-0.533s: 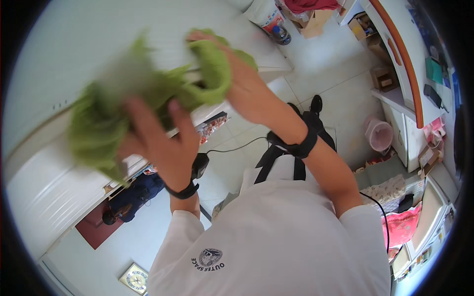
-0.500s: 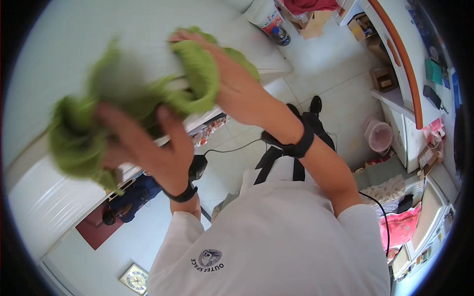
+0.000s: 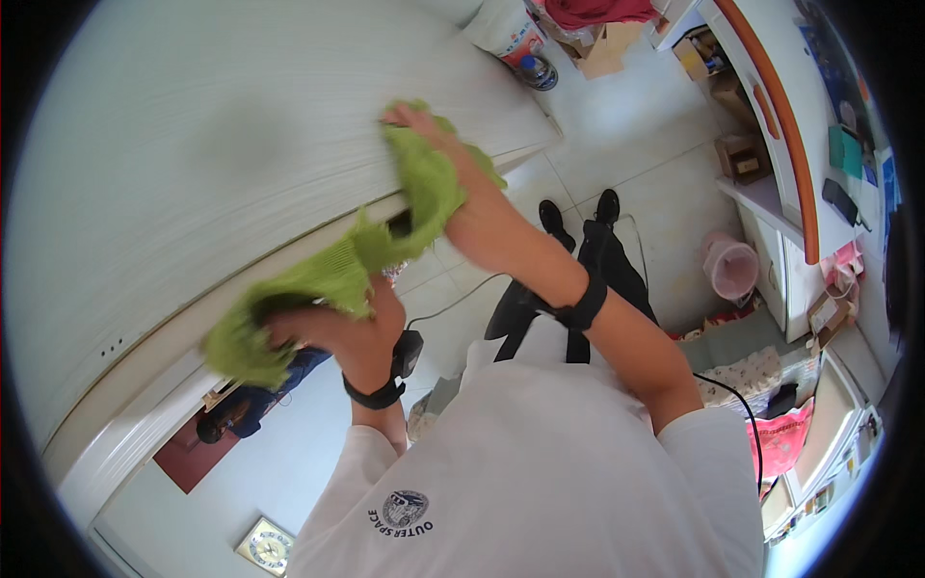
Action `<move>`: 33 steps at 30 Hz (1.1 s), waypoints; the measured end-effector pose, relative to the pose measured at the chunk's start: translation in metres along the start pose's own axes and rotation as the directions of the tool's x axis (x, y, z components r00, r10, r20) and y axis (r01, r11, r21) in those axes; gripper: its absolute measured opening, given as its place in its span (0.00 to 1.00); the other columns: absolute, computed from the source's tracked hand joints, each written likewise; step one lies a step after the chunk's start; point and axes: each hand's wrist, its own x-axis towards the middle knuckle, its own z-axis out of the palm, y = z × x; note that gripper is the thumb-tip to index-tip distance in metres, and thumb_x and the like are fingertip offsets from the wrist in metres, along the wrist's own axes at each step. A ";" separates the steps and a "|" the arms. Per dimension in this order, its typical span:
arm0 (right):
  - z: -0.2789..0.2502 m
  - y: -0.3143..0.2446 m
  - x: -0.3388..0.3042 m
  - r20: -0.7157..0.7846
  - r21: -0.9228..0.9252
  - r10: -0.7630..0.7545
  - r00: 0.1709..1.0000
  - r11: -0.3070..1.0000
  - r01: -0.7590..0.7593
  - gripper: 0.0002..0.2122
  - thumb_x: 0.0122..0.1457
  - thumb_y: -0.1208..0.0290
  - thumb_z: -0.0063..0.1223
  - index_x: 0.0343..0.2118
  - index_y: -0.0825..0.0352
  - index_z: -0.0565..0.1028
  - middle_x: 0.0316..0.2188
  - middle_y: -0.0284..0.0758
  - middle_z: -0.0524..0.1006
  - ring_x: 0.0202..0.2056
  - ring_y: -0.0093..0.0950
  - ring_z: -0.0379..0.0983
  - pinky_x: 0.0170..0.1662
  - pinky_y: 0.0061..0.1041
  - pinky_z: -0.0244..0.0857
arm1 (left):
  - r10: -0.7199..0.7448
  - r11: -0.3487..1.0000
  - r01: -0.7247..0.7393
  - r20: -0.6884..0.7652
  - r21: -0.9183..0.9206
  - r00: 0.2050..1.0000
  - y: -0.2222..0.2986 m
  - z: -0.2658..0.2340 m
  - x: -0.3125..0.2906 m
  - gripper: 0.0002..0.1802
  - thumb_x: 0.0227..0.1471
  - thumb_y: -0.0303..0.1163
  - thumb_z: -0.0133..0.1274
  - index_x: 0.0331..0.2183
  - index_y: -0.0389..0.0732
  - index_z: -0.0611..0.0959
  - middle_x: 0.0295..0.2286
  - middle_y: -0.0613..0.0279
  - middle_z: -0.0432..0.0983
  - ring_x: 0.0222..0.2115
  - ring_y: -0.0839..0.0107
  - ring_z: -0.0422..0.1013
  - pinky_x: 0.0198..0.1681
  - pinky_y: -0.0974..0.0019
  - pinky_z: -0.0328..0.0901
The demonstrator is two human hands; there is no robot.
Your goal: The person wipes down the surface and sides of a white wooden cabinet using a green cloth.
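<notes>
A green ribbed cloth (image 3: 323,270) stretches between my two hands, bunched and twisted in its middle. My left hand (image 3: 352,332) is closed on its lower left end, with the fingers partly hidden in the folds. At the upper right end, my right hand (image 3: 453,169) grips the cloth, which hangs down beside the palm and wrist. Behind the cloth is a pale wood-grain panel (image 3: 222,125) with a raised edge. Whether the cloth touches the panel I cannot tell. Both of my wrists wear black straps.
A white sack (image 3: 501,29), a blue-capped bottle (image 3: 537,71) and a cardboard box (image 3: 609,50) stand beyond the panel's end. To the right are a pink bin (image 3: 730,268) and a white cabinet with an orange edge (image 3: 785,106). A person in dark blue (image 3: 255,409) is at lower left.
My left hand has come right and down, away from the panel, and my right hand slightly down. The cloth, spread wide and billowing before, is now narrower and drawn out between them.
</notes>
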 end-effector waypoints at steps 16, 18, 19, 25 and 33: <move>0.024 0.043 -0.031 -0.475 -0.041 0.285 0.833 0.938 -0.344 0.15 0.54 0.76 0.43 0.45 0.68 0.72 0.45 0.45 0.72 0.48 0.47 0.66 0.52 0.39 0.61 | 0.120 0.882 -0.142 -0.076 -0.450 0.990 -0.003 0.030 -0.022 0.26 0.46 0.32 0.58 0.46 0.28 0.73 0.41 0.40 0.73 0.47 0.44 0.66 0.56 0.51 0.54; 0.048 0.028 -0.038 -0.505 -0.289 0.001 0.863 0.942 -0.170 0.14 0.52 0.74 0.46 0.43 0.67 0.72 0.43 0.45 0.72 0.47 0.47 0.66 0.50 0.40 0.61 | 0.176 0.842 -0.202 -0.100 -0.501 0.979 -0.015 0.033 -0.020 0.26 0.46 0.31 0.58 0.46 0.28 0.73 0.41 0.41 0.73 0.47 0.46 0.67 0.56 0.51 0.55; 0.055 0.011 -0.035 -0.488 -0.503 -0.207 0.848 0.860 -0.079 0.14 0.52 0.74 0.47 0.42 0.67 0.72 0.41 0.45 0.73 0.45 0.47 0.67 0.49 0.41 0.62 | -0.034 0.662 -0.223 -0.326 -0.715 0.945 -0.014 0.037 -0.011 0.27 0.47 0.32 0.57 0.48 0.28 0.71 0.43 0.40 0.72 0.49 0.48 0.65 0.57 0.50 0.54; 0.032 -0.022 0.014 -0.326 -0.598 -0.409 0.852 0.787 0.149 0.11 0.51 0.73 0.46 0.38 0.68 0.73 0.31 0.47 0.75 0.34 0.50 0.70 0.42 0.41 0.65 | -0.218 0.622 -0.353 -0.587 -0.699 0.780 -0.015 0.028 0.032 0.36 0.50 0.36 0.50 0.58 0.31 0.63 0.54 0.33 0.57 0.56 0.42 0.53 0.59 0.45 0.48; 0.030 0.094 -0.030 -0.560 -0.253 -0.028 0.828 0.957 -0.139 0.15 0.55 0.69 0.38 0.43 0.66 0.73 0.39 0.49 0.76 0.40 0.50 0.71 0.44 0.41 0.65 | 0.164 0.794 -0.226 -0.158 -0.565 0.974 0.007 0.075 -0.025 0.36 0.50 0.40 0.51 0.56 0.29 0.66 0.55 0.33 0.57 0.54 0.37 0.53 0.57 0.41 0.42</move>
